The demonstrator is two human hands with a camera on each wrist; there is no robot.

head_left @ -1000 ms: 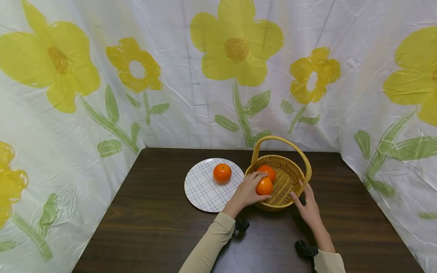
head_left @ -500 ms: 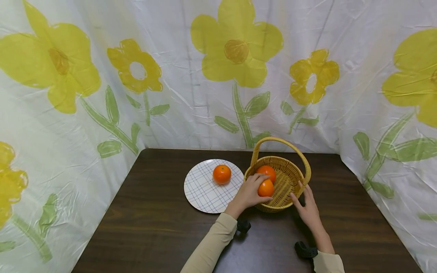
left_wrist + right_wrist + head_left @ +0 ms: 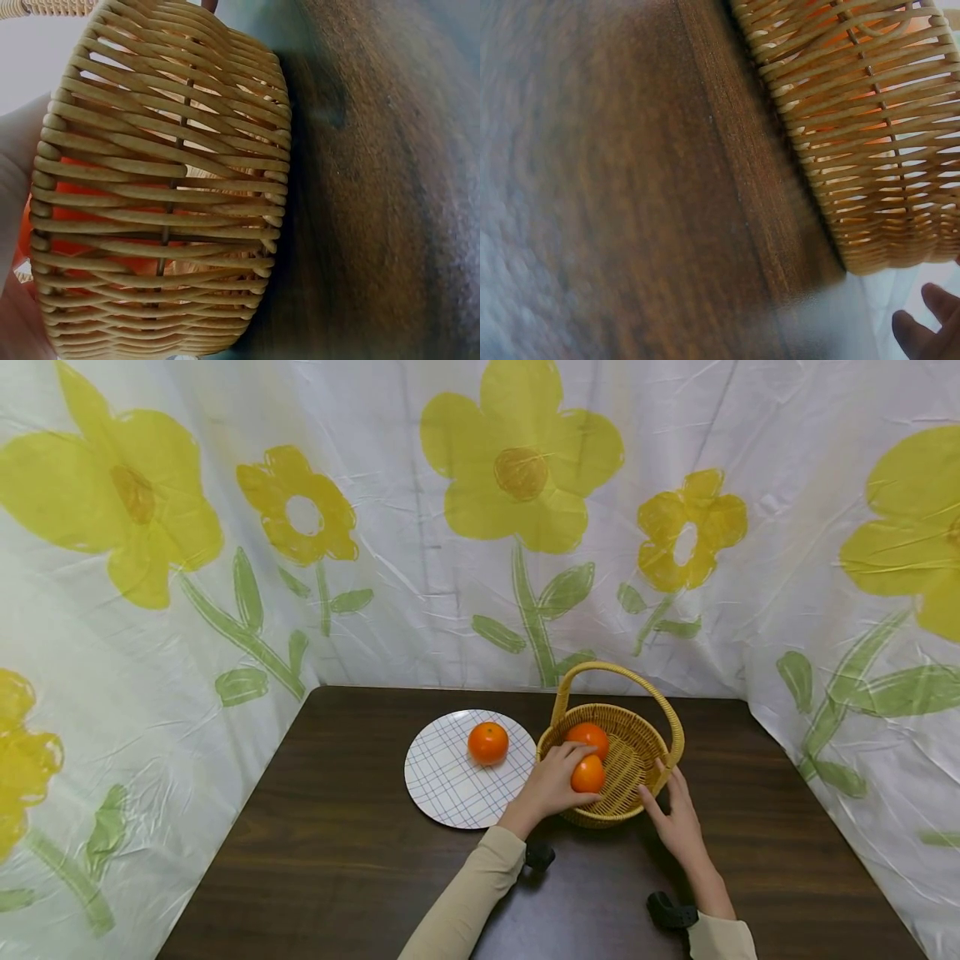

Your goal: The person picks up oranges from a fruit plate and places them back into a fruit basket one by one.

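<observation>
A wicker basket (image 3: 626, 768) with a tall arched handle stands on the table. My left hand (image 3: 549, 785) reaches over its left rim and holds a smooth orange (image 3: 588, 775) inside, fingers on the far side and thumb nearer me. Behind it, a second orange (image 3: 589, 737) lies in the basket, partly covered by my fingers. At the basket's right side, near the handle's base, my right hand (image 3: 681, 822) rests with spread, fairly straight fingers. The left wrist view shows red-orange fruit through the basket weave (image 3: 165, 157); fingers (image 3: 930, 322) appear beyond the basket in the right wrist view.
Left of the basket lies a round white plate (image 3: 446, 781) with a blue grid, bearing another orange (image 3: 487, 743). The dark wooden table (image 3: 322, 843) ends at a flowered curtain (image 3: 420, 610) behind and on both sides.
My left hand and the orange in it have shifted slightly to the right within the basket. The right hand, basket and plate stay nearly as they were.
</observation>
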